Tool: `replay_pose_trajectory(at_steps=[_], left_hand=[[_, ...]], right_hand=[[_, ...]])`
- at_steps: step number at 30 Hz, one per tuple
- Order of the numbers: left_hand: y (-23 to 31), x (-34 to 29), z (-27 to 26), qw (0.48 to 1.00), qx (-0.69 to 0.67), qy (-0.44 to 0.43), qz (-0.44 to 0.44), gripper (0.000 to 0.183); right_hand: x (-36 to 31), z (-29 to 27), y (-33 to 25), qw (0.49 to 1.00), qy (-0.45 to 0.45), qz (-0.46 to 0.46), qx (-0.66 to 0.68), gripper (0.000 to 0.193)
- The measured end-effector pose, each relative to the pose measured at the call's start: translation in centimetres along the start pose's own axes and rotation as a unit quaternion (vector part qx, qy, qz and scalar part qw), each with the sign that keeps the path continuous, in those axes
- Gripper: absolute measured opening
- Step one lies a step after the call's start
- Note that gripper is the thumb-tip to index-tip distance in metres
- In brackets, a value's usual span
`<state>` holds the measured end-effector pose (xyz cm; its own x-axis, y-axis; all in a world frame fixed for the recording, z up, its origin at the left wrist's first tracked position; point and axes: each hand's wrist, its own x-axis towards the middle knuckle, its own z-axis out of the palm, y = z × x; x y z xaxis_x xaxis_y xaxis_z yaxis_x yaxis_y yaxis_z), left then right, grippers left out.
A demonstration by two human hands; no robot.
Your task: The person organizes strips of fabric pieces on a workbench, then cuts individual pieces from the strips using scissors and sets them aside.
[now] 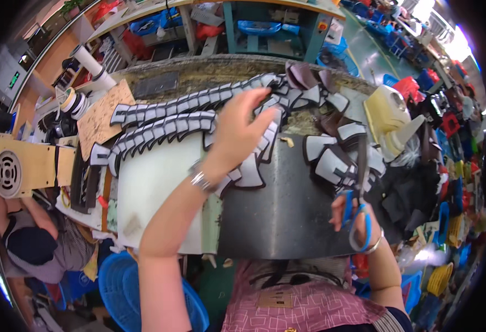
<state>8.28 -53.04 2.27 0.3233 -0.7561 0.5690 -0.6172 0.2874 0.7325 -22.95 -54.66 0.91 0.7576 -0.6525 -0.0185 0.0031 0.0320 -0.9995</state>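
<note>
My left hand (236,133) reaches over the middle of the worktable, fingers stretched out and apart, with nothing visible in them. Beneath and around it lie curved white-and-dark-brown cut pieces (250,171), some partly hidden by the hand. My right hand (365,221) grips scissors (368,228) by their blue handles, near the table's front right. The blades point away from me, over a loose cluster of the same pieces (331,166). To the left, two long overlapping rows of pieces (163,131) fan across the table.
A white board (160,188) and a black mat (276,221) cover the tabletop. Black fabric (412,191) and a cream-coloured machine (387,113) are at the right. A beige machine (27,166) stands left, near another person (38,243). A blue basket (118,288) sits below the front edge.
</note>
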Motion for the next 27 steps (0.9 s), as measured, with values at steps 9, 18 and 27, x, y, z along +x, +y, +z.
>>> replay_pose_trajectory(at_steps=[9,18,27], left_hand=[[-2.7,-14.3,-4.0,0.965,0.193,-0.104,-0.141,0.088],[5.9,-18.5,-9.1,0.828,0.516,-0.214,0.052,0.067],[3.3,-26.6,-8.6,0.955,0.257,-0.004,-0.149,0.096]], right_hand=[[8.2,7.7,0.6,0.984,-0.074,0.128,-0.104,0.035],[13.6,12.8,1.6,0.882,-0.062,-0.172,-0.434,0.033],[8.4,13.1,0.2,0.852,0.007,-0.288,-0.437,0.035]])
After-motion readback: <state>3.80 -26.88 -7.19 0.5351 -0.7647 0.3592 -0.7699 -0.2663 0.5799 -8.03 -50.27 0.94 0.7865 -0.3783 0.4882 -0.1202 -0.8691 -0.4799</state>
